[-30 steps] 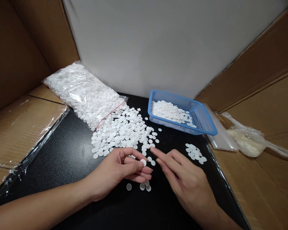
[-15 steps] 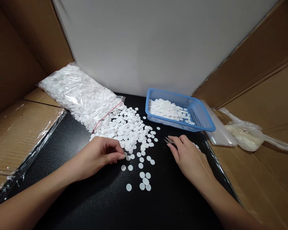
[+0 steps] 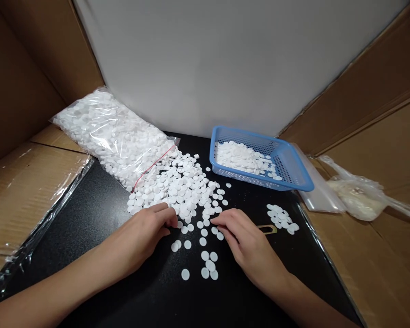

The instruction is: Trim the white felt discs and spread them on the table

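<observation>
My left hand (image 3: 155,228) is low over the table, fingers curled, at the near edge of a loose spread of white discs (image 3: 181,187). Whether a disc is in its fingers is hidden. My right hand (image 3: 248,241) reaches leftward among scattered discs, thumb and forefinger close together beside a disc (image 3: 203,232). What they grip, if anything, does not show. From behind this hand sticks the rounded brassy end of a metal tool (image 3: 274,230); the rest is covered, so I cannot tell whether it is held. A separate cluster of discs (image 3: 280,218) lies farther right.
A clear plastic bag (image 3: 105,127) full of discs lies at the back left, its red-edged mouth towards the spread. A blue basket (image 3: 259,181) with discs stands back right. Beyond it are flat plastic bags (image 3: 323,196) and a knotted bag (image 3: 357,200). Cardboard (image 3: 372,132) flanks the black table.
My right hand has moved left and nearer, uncovering the disc cluster and the tool's rounded end; the tool's pointed tips no longer show. My left hand has shifted little, its fingers bent differently.
</observation>
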{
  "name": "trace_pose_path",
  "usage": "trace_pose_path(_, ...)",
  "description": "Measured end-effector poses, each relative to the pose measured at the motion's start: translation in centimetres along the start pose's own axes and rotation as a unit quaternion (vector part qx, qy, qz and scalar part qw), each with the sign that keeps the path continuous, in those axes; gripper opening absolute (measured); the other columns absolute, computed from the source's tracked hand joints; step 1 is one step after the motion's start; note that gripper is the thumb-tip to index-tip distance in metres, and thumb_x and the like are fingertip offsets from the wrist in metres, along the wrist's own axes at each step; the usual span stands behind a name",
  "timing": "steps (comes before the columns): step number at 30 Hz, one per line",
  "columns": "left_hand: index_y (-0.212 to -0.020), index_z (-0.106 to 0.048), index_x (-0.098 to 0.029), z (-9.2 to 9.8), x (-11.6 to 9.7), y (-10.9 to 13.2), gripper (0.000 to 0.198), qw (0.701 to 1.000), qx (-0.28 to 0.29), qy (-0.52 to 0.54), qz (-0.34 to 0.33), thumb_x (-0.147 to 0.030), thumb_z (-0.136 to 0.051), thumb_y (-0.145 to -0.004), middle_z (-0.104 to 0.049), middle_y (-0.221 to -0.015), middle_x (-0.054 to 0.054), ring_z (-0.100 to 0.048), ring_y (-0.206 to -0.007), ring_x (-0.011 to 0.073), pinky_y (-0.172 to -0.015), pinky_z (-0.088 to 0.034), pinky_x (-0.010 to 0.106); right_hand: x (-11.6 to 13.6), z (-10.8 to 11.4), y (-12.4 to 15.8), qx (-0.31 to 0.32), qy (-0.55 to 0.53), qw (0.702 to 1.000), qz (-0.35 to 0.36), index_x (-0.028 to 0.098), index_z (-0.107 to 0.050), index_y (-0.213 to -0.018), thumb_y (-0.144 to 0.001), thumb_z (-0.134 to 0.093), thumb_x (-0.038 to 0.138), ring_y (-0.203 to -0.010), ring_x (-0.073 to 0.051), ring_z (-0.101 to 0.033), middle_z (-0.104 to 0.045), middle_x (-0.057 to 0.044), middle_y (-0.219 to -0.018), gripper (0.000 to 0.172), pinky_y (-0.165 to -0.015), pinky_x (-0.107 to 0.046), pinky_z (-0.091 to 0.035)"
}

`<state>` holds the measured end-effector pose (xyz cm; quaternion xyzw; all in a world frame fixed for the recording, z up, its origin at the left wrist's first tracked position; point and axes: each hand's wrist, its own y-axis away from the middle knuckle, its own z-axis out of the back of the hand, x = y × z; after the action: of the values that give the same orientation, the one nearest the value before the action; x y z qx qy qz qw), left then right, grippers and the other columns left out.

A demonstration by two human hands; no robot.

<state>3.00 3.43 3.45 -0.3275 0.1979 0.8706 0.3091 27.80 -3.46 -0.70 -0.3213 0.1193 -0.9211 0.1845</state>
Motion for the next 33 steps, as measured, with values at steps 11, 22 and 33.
trace_pose_path(11,-0.099,-0.059,-0.026,-0.5,-0.8,0.9,0.032,0.990,0.125,0.066,-0.020,0.003,-0.053,-0.085,-0.058,-0.105,-0.003,-0.059,-0.092,0.0149,-0.077,-0.042,0.025,2.6,-1.7,1.1,0.093,-0.165,0.982,0.009,0.023,-0.062,-0.112,-0.094,-0.040,0.001,-0.096,-0.019,-0.062,-0.063,-0.008,-0.106,0.036,-0.081,-0.030,-0.056)
trace_pose_path(22,-0.103,-0.060,-0.022,-1.3,-1.2,0.6,0.024,0.997,0.055,0.001,-0.045,-0.002,-0.055,-0.090,-0.059,-0.113,0.003,-0.055,-0.105,0.0219,-0.087,-0.045,0.033,-0.3,-0.3,-2.1,0.033,0.046,0.998,0.016,0.020,-0.063,-0.112,-0.094,-0.047,0.004,-0.093,-0.025,-0.061,-0.062,-0.011,-0.103,0.028,-0.077,-0.039,-0.058)
trace_pose_path(33,-0.098,-0.064,-0.023,-1.4,-1.7,0.6,0.013,0.983,0.133,0.023,-0.127,-0.012,-0.066,-0.090,-0.065,-0.098,0.000,-0.059,-0.097,0.0178,-0.082,-0.047,0.026,0.5,-1.0,-2.0,0.086,-0.094,0.992,-0.005,0.019,-0.066,-0.095,-0.094,-0.058,0.009,-0.078,-0.016,-0.062,-0.062,-0.003,-0.086,0.013,-0.067,-0.026,-0.050)
